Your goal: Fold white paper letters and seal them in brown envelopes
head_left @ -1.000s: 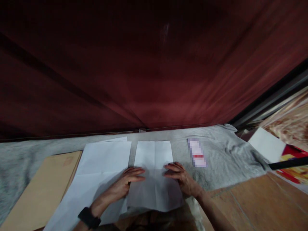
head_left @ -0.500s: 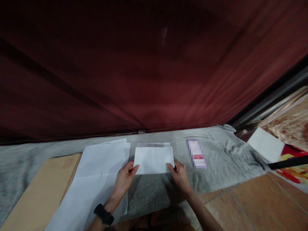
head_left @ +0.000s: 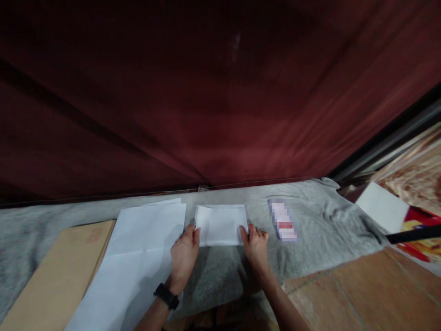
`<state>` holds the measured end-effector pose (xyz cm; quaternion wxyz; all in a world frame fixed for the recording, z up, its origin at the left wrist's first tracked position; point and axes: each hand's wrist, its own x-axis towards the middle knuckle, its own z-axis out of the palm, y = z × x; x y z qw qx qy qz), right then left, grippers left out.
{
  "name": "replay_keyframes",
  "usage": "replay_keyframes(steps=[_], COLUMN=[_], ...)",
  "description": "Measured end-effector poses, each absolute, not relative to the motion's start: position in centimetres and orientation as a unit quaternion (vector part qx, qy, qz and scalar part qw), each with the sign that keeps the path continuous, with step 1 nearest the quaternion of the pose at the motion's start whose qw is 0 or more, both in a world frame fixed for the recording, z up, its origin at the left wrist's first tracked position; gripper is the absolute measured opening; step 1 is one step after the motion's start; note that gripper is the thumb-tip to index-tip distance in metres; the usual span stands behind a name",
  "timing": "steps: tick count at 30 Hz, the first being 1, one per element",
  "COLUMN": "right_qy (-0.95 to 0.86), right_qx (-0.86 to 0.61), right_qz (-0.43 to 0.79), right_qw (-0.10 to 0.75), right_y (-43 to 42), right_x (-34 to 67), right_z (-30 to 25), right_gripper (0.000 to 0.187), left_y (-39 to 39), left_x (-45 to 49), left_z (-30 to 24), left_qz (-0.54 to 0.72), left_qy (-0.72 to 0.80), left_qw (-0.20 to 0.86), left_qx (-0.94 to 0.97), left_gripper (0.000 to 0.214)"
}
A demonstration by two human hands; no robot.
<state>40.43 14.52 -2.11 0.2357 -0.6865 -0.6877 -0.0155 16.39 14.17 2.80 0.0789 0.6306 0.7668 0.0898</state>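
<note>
A white sheet of paper, folded in half, lies on a grey cloth. My left hand pinches its near left corner between thumb and fingers. My right hand grips its near right corner the same way. A black band is on my left wrist. Both hands press the folded sheet down onto the cloth.
A larger unfolded white sheet lies left of the folded one, partly over a brown envelope. A small pixelated card lies to the right. Another white paper and a black rod sit far right. A dark red curtain hangs behind.
The sheet lay open under my flat hands; I lifted its near half and folded it away from me, and now both hands hold the fold's corners farther forward.
</note>
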Motion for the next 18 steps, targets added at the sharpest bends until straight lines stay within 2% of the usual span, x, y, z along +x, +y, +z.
replay_keyframes(steps=[8,18], right_qy=[-0.692,-0.681], right_qx=[-0.682,-0.706], right_qz=[-0.005,-0.013], right_qw=[0.236,0.194], right_y=[15.16,15.13], right_x=[40.79,40.26], right_z=[-2.13,-1.40], right_gripper=[0.038,0.032], left_y=[14.22,14.66], left_x=[16.78,16.88], left_z=[2.67,3.07], left_qz=[0.065,0.046], left_qy=[0.773,0.783], left_qw=[0.044,0.061], left_qx=[0.629,0.617], left_gripper=[0.037,0.038])
